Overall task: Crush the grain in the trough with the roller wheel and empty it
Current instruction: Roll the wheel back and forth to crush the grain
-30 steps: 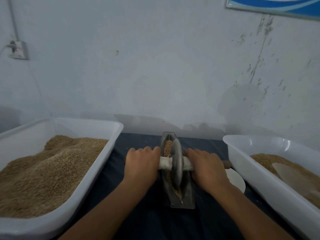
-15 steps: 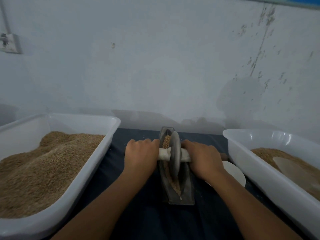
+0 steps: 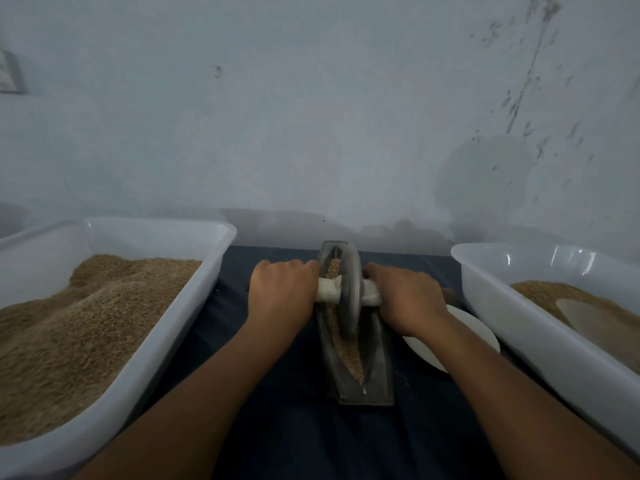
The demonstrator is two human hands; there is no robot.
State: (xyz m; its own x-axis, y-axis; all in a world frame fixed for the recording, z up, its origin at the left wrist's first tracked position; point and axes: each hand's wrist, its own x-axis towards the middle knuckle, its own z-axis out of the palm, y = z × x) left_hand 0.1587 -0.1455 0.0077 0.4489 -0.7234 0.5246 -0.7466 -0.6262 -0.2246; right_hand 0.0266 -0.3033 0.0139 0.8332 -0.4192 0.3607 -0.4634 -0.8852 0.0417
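A dark metal boat-shaped trough (image 3: 377,382) lies lengthwise on the dark cloth in the middle. Brown grain (image 3: 349,355) fills its groove. A grey roller wheel (image 3: 349,292) stands upright in the groove, toward the far half. Its axle handle is wrapped in white cloth (image 3: 329,289). My left hand (image 3: 280,296) grips the left end of the handle. My right hand (image 3: 405,296) grips the right end. Both sets of fingers curl over the handle.
A large white tub (image 3: 207,271) heaped with grain stands at the left. Another white tub (image 3: 491,296) at the right holds grain and a pale scoop (image 3: 581,313). A white plate (image 3: 467,327) lies between trough and right tub. The wall rises close behind.
The wheel and both hands have rolled away from me toward the far end of the trough. More grain shows in the near half of the groove.
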